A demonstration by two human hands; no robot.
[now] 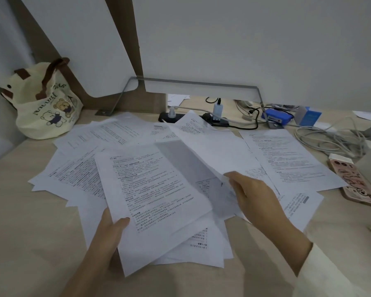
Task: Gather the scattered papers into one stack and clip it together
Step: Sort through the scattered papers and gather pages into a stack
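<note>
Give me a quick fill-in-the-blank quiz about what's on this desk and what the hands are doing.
The left hand holds a printed sheet with its ____ on top.
The right hand, its arm in a cream ____, pinches a lifted sheet.
The cream tote bag at the back left is printed with ____.
The phone beside the papers has a ____ case.
Missing words: thumb, sleeve, bears, pink.

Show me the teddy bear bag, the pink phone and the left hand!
Teddy bear bag (49,112): head view, on its cream front, by the bears.
Pink phone (354,182): head view, middle of its patterned back.
Left hand (108,232): head view, middle of the hand gripping a sheet (154,189).
</note>
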